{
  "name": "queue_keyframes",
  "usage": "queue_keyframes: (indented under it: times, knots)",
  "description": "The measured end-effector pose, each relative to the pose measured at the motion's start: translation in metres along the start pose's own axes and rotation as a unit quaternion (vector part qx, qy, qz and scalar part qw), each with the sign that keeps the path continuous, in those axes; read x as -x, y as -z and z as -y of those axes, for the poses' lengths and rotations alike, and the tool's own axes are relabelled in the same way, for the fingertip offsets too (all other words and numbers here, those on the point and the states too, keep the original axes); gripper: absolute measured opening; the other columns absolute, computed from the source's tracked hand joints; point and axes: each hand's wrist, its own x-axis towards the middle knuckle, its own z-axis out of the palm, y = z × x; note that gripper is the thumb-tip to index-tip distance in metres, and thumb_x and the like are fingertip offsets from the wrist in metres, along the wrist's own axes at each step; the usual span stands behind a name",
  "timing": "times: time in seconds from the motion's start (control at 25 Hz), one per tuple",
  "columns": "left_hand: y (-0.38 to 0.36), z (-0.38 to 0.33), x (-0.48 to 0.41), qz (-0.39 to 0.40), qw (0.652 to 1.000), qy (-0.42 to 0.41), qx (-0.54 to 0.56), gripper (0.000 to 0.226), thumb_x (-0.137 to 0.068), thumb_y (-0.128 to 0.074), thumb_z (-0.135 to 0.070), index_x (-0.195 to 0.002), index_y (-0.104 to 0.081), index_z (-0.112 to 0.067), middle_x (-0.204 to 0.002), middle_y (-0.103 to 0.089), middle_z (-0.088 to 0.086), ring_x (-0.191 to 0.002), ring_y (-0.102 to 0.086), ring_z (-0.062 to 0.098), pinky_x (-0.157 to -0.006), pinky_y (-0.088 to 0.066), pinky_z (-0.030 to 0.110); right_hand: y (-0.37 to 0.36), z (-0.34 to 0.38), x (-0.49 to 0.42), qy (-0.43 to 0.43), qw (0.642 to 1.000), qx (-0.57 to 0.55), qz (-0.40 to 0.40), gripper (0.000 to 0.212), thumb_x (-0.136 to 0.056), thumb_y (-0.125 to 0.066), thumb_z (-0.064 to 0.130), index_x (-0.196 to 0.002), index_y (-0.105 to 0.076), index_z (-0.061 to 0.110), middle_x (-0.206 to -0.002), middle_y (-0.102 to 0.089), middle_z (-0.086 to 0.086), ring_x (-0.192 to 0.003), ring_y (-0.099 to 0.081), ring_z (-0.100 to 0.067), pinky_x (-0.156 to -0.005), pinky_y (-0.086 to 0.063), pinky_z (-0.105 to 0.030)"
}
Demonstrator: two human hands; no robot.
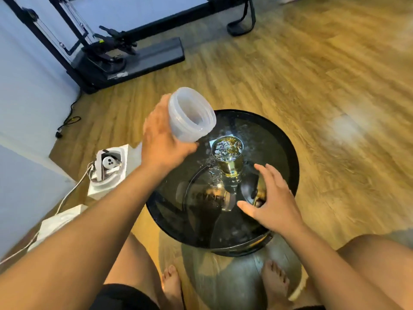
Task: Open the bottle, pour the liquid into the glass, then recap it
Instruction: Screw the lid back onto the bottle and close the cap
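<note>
My left hand [162,139] grips a translucent white wide-mouthed bottle [190,114], uncapped and tilted with its mouth toward me, above the left of the round black glass table [290,157]. A clear glass [228,156] of yellowish liquid stands on the table, just right of the bottle. My right hand [272,201] hovers over the table's right side with fingers spread, holding nothing, near a dark object [250,189] that could be the cap; I cannot tell for sure.
Water droplets lie on the tabletop around the glass. White boxes with a cable [107,168] sit on the wooden floor to the left. A black exercise machine [125,52] stands at the back. My knees and bare feet are below the table.
</note>
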Motion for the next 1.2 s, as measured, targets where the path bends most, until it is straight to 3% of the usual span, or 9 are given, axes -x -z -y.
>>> queue_keyframes:
  times: [0.12, 0.24, 0.52, 0.64, 0.76, 0.88, 0.96, 1.04, 1.2]
  knots:
    - [-0.001, 0.012, 0.042, -0.057, 0.978, 0.179, 0.086, 0.121, -0.051, -0.095, -0.041, -0.148, -0.027, -0.02, -0.141, -0.048, 0.001, -0.129, -0.048, 0.02, -0.108, -0.041, 0.037, -0.007, 0.006, -0.004, -0.011, 0.993, 0.119, 0.022, 0.113, -0.07, -0.074, 0.067, -0.157, -0.009, 0.037, -0.168, -0.012, -0.001, -0.148, -0.025, -0.029, -0.116, -0.029, -0.05]
    - [-0.005, 0.024, 0.078, -0.072, 0.956, 0.253, 0.133, 0.122, -0.049, -0.095, -0.048, -0.146, -0.026, -0.021, -0.138, -0.052, 0.0, -0.127, -0.052, 0.019, -0.11, -0.043, 0.042, -0.02, 0.008, -0.003, -0.011, 0.984, 0.176, 0.03, 0.113, -0.07, -0.072, 0.068, -0.157, -0.006, 0.038, -0.168, -0.011, -0.004, -0.147, -0.024, -0.031, -0.115, -0.03, -0.05]
    - [-0.012, 0.025, 0.106, -0.055, 0.945, 0.26, 0.193, 0.114, -0.052, -0.097, -0.04, -0.14, -0.024, -0.03, -0.131, -0.048, -0.008, -0.122, -0.047, 0.007, -0.101, -0.036, 0.019, -0.04, 0.006, 0.003, 0.008, 0.976, 0.217, 0.01, 0.106, -0.069, -0.075, 0.067, -0.155, -0.021, 0.036, -0.164, -0.018, -0.005, -0.145, -0.027, -0.032, -0.112, -0.032, -0.051]
    - [-0.015, 0.03, 0.107, -0.052, 0.946, 0.237, 0.213, 0.118, -0.049, -0.094, -0.044, -0.144, -0.028, -0.021, -0.134, -0.048, -0.005, -0.12, -0.047, 0.004, -0.094, -0.031, 0.0, -0.046, 0.005, 0.003, 0.009, 0.974, 0.227, 0.008, 0.096, -0.071, -0.073, 0.068, -0.151, -0.032, 0.036, -0.164, -0.017, -0.005, -0.145, -0.026, -0.032, -0.112, -0.033, -0.052]
    - [-0.015, 0.03, 0.107, -0.048, 0.947, 0.239, 0.21, 0.121, -0.05, -0.099, -0.035, -0.147, -0.029, -0.014, -0.13, -0.047, -0.007, -0.111, -0.041, -0.007, -0.086, -0.026, -0.009, -0.045, 0.006, 0.002, 0.003, 0.971, 0.237, 0.026, 0.088, -0.074, -0.068, 0.071, -0.149, -0.036, 0.036, -0.165, -0.013, -0.004, -0.147, -0.023, -0.032, -0.114, -0.032, -0.053]
    - [-0.012, 0.032, 0.106, -0.038, 0.942, 0.238, 0.232, 0.117, -0.051, -0.099, -0.029, -0.145, -0.031, -0.015, -0.126, -0.047, -0.009, -0.1, -0.045, -0.014, -0.084, -0.028, -0.009, -0.041, 0.009, 0.004, -0.001, 0.966, 0.253, 0.044, 0.079, -0.083, -0.054, 0.073, -0.15, -0.031, 0.038, -0.166, -0.008, -0.004, -0.149, -0.019, -0.031, -0.117, -0.028, -0.053]
    - [-0.011, 0.035, 0.106, -0.029, 0.938, 0.238, 0.249, 0.117, -0.051, -0.1, -0.029, -0.145, -0.031, -0.017, -0.126, -0.048, -0.008, -0.105, -0.047, -0.018, -0.086, -0.03, -0.007, -0.039, 0.011, 0.003, -0.004, 0.962, 0.266, 0.053, 0.07, -0.091, -0.044, 0.068, -0.152, -0.027, 0.039, -0.167, -0.006, -0.004, -0.151, -0.017, -0.03, -0.118, -0.026, -0.055]
    - [-0.01, 0.034, 0.105, -0.024, 0.932, 0.249, 0.263, 0.119, -0.05, -0.1, -0.03, -0.145, -0.029, -0.021, -0.128, -0.048, -0.009, -0.109, -0.048, -0.009, -0.088, -0.033, -0.003, -0.038, 0.011, 0.001, -0.012, 0.96, 0.27, 0.069, 0.069, -0.094, -0.042, 0.063, -0.155, -0.021, 0.039, -0.168, -0.004, -0.004, -0.151, -0.016, -0.03, -0.119, -0.024, -0.056]
    - [-0.008, 0.031, 0.107, -0.013, 0.921, 0.265, 0.286, 0.123, -0.049, -0.099, -0.033, -0.147, -0.025, -0.029, -0.131, -0.048, -0.011, -0.121, -0.048, 0.005, -0.101, -0.041, 0.022, -0.036, 0.011, 0.003, -0.014, 0.974, 0.217, 0.059, 0.082, -0.091, -0.053, 0.061, -0.158, -0.012, 0.037, -0.169, -0.008, 0.0, -0.152, -0.02, -0.026, -0.121, -0.024, -0.053]
